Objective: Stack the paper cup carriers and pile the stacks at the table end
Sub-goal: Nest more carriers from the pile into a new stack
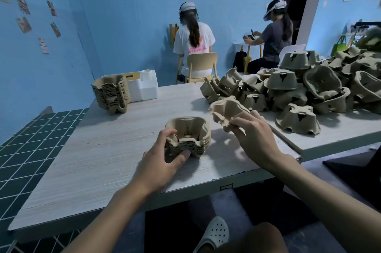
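Observation:
A short stack of brown paper cup carriers point(190, 136) sits on the pale wooden table point(92, 160) in front of me. My left hand point(165, 157) grips its near left side, thumb against the front. Just to the right and slightly above, my right hand point(253, 135) holds a single carrier point(225, 111) tilted in the air. A taller finished stack point(112, 95) stands at the far left end of the table. A big loose heap of carriers point(309, 85) covers the table to the right.
A white box with a roll point(144, 85) stands behind the tall stack. Two people sit on chairs with their backs to me beyond the table. A green tiled surface point(26, 149) lies to the left. The table's near edge runs just below my forearms.

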Demonstrator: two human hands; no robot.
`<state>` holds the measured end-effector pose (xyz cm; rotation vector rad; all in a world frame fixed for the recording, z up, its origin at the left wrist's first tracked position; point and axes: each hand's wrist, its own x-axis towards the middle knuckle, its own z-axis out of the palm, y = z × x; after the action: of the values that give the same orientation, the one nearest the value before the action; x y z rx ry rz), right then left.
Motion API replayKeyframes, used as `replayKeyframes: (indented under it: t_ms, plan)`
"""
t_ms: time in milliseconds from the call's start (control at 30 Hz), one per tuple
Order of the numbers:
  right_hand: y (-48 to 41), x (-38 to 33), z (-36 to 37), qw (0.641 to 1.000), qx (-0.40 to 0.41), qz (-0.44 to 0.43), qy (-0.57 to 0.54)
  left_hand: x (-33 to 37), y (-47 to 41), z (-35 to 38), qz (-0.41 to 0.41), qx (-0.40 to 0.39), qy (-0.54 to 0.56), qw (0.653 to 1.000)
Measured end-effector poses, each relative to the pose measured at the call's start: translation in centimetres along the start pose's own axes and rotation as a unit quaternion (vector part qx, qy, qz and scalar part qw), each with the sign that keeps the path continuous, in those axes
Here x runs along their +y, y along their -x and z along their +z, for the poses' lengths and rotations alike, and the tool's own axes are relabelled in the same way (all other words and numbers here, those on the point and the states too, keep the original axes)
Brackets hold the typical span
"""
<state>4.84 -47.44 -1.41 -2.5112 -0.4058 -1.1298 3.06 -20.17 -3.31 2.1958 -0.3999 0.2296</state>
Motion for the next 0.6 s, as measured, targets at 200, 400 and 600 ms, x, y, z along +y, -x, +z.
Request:
replayKeyframes:
  t_ms: [200,400,600]
  plan:
    - [-2.2,-0.8,0.3,0.993,0.054,-0.012,-0.103,0.1,-2.7,0.8,-0.017,-0.014,0.004,1.000]
    - [-3.9,-0.3,2.5,0.985,0.049,-0.039,-0.160,0.8,-5.9,2.0,-0.006,0.004,0.017,1.000]
    - [-4.6,-0.3,4.3,0.986,0.027,-0.063,-0.152,0.5,-8.5,1.2,-0.024,-0.006,-0.003,1.000]
